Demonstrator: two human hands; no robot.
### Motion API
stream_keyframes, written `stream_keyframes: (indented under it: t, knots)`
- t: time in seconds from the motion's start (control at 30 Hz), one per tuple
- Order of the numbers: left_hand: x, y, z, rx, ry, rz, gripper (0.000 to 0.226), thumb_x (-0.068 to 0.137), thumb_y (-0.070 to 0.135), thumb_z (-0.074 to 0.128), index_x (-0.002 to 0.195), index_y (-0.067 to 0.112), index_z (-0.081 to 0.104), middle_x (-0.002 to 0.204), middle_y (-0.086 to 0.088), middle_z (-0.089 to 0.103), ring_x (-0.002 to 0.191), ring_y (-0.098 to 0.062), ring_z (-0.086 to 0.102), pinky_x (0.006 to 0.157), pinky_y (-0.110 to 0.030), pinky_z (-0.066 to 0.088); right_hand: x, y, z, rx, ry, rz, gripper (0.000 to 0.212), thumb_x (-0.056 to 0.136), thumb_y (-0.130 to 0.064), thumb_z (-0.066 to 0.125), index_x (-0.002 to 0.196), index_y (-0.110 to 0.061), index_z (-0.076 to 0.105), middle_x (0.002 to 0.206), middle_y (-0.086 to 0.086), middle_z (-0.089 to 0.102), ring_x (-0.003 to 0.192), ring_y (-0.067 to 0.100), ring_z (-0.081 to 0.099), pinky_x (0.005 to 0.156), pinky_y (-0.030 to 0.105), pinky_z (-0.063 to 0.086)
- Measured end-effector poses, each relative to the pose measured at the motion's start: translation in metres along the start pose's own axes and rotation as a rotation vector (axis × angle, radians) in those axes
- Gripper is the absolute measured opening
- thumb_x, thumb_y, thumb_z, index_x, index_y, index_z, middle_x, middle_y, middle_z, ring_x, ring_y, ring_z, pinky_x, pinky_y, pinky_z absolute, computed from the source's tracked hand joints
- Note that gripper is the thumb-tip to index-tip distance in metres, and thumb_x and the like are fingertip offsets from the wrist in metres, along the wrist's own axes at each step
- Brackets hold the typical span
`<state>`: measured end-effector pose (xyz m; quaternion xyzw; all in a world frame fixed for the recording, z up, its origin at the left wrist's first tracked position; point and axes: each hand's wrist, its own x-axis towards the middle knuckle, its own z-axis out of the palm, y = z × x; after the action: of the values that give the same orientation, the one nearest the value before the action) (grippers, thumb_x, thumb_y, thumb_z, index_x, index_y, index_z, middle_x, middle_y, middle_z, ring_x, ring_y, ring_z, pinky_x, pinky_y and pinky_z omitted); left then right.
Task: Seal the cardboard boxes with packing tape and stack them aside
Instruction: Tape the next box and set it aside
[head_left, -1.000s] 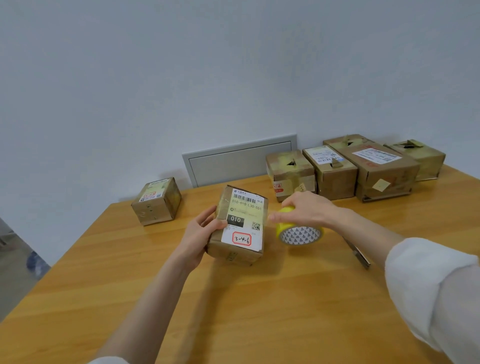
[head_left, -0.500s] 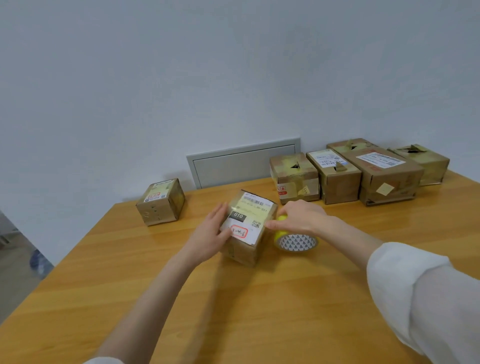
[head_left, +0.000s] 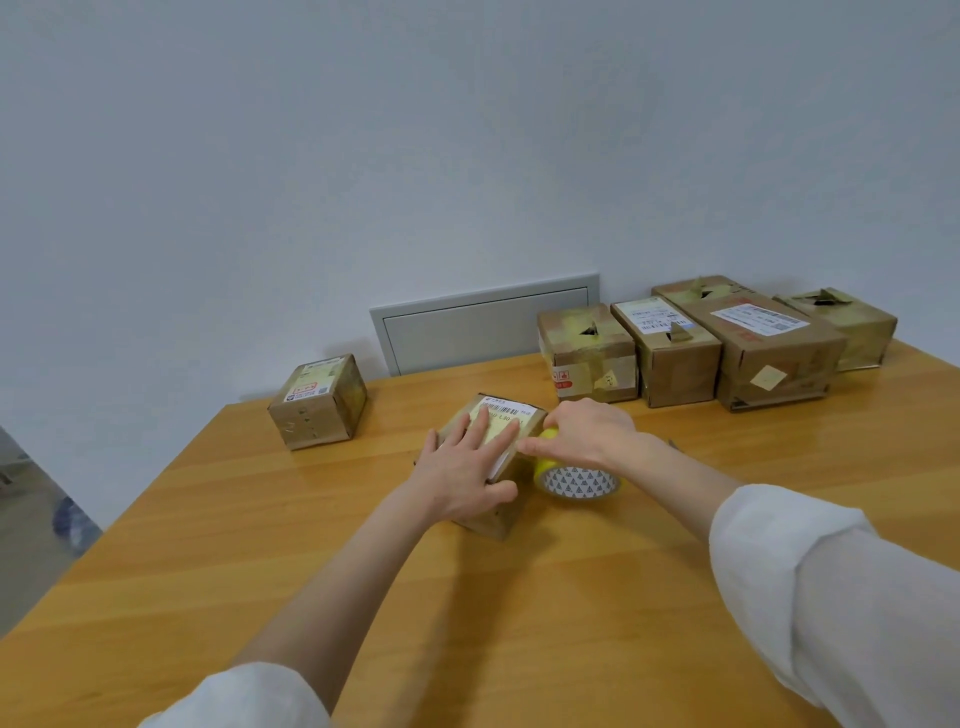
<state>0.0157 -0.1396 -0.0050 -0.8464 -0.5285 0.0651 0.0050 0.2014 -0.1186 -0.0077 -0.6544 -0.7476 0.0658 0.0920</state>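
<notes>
A small cardboard box (head_left: 511, 415) with a white barcode label lies in the middle of the wooden table (head_left: 519, 597). My left hand (head_left: 467, 467) lies flat on its top, fingers straight and spread over the label and a yellowish strip of tape. Right beside the box sits a yellow roll of packing tape (head_left: 576, 480) with a triangle-patterned core. My right hand (head_left: 587, 434) grips the roll from above, its fingers at the box's right edge.
Another small labelled box (head_left: 317, 402) sits at the table's far left edge. Several taped boxes (head_left: 680, 353) stand in a row at the back right, against the wall. A grey wall panel (head_left: 483, 325) is behind the table. Floor shows at the left.
The box was tilted up in my left hand; it now lies lower on the table, and my left hand has moved from its side onto its top. The roll stayed beside it.
</notes>
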Motion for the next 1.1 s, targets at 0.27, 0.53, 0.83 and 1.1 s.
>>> stream_keyframes:
  t: [0.27, 0.53, 0.83, 1.1]
  knots:
    - [0.005, 0.001, -0.012, -0.034, -0.024, -0.078, 0.076, 0.086, 0.060, 0.045, 0.150, 0.042, 0.010, 0.162, -0.002, 0.005, 0.147, -0.026, 0.005, 0.113, -0.055, 0.017, -0.008, 0.020, -0.006, 0.343, -0.138, -0.013, 0.077, 0.074, -0.077, 0.054, 0.122, -0.018, 0.061, 0.117, -0.002, 0.064, 0.103, 0.019, 0.061, 0.077, 0.031, 0.049]
    - [0.022, 0.022, -0.026, -0.161, -0.037, -0.260, 0.087, 0.078, 0.063, 0.059, 0.150, 0.041, 0.016, 0.159, -0.016, 0.004, 0.143, -0.039, 0.012, 0.111, -0.058, 0.026, -0.026, 0.044, -0.008, 0.722, -0.174, -0.061, 0.024, 0.087, -0.049, 0.063, 0.081, -0.026, 0.066, 0.084, -0.006, 0.066, 0.080, 0.009, 0.063, 0.069, 0.023, 0.046]
    - [0.018, 0.006, -0.018, -0.419, 0.093, -0.355, 0.092, 0.069, 0.052, 0.071, 0.148, 0.030, 0.028, 0.145, -0.011, 0.029, 0.129, -0.030, 0.036, 0.102, -0.050, 0.040, -0.024, 0.038, -0.010, 0.770, -0.117, -0.093, 0.021, 0.086, -0.051, 0.062, 0.076, -0.032, 0.061, 0.080, -0.010, 0.066, 0.075, 0.003, 0.063, 0.063, 0.016, 0.042]
    - [0.004, 0.002, -0.010, -0.257, 0.033, -0.391, 0.096, 0.073, 0.067, 0.059, 0.151, 0.028, 0.018, 0.156, -0.009, 0.018, 0.135, -0.034, 0.032, 0.102, -0.052, 0.041, -0.022, 0.032, -0.007, 0.644, -0.130, -0.121, 0.027, 0.086, -0.052, 0.063, 0.074, -0.027, 0.063, 0.073, -0.011, 0.062, 0.070, 0.003, 0.056, 0.063, 0.022, 0.039]
